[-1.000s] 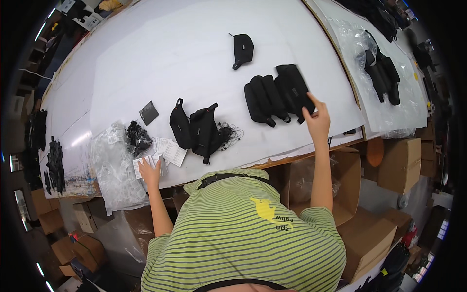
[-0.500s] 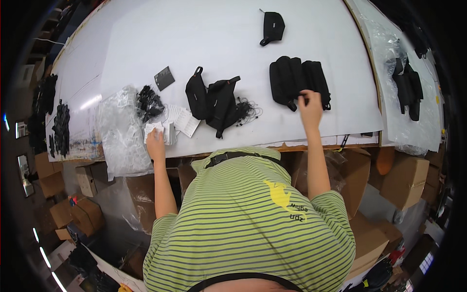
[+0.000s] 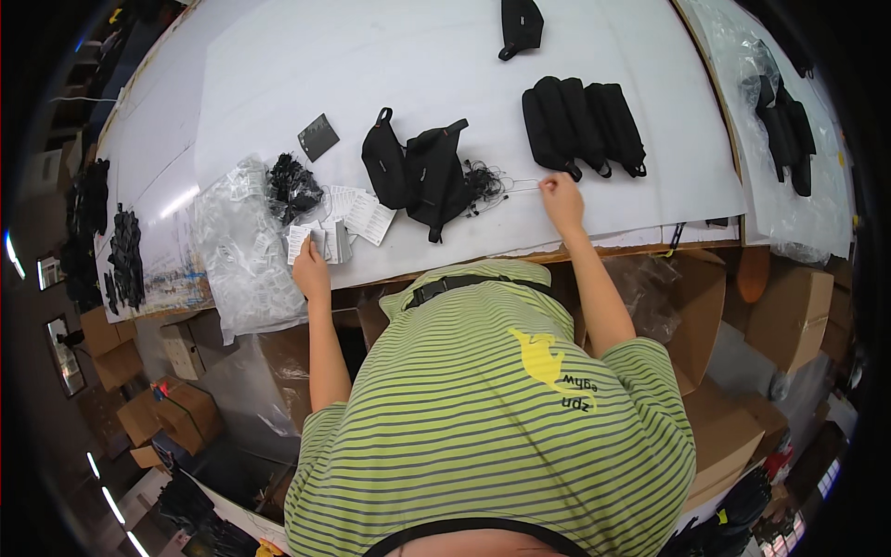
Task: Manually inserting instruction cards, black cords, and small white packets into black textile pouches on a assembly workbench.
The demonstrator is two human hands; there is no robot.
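My left hand (image 3: pixel 312 271) is closed on a white printed paper card at the near edge of the table, beside a stack of such cards (image 3: pixel 338 243). More printed cards (image 3: pixel 368 217) lie fanned out behind the stack. My right hand (image 3: pixel 562 202) pinches the end of a thin cord (image 3: pixel 522 186), drawn out straight from a tangle of black cords (image 3: pixel 483 183). Left of that tangle lie two black fabric pouches (image 3: pixel 432 176) with small end loops. Just beyond my right hand several more black pouches (image 3: pixel 577 125) sit in a row, apart from my fingers.
A clear plastic bag (image 3: pixel 243 251) of small pale pieces hangs over the table's front edge. Near it are a bagged black bundle (image 3: pixel 293 186) and a dark square card (image 3: pixel 318 137). Another pouch (image 3: pixel 521 28) lies at the far side. Cardboard boxes (image 3: pixel 787 311) stand below.
My right hand has left the row of pouches, moved slightly left and now pulls a cord from the tangle. My left hand stays at the cards. The view has shifted a little.
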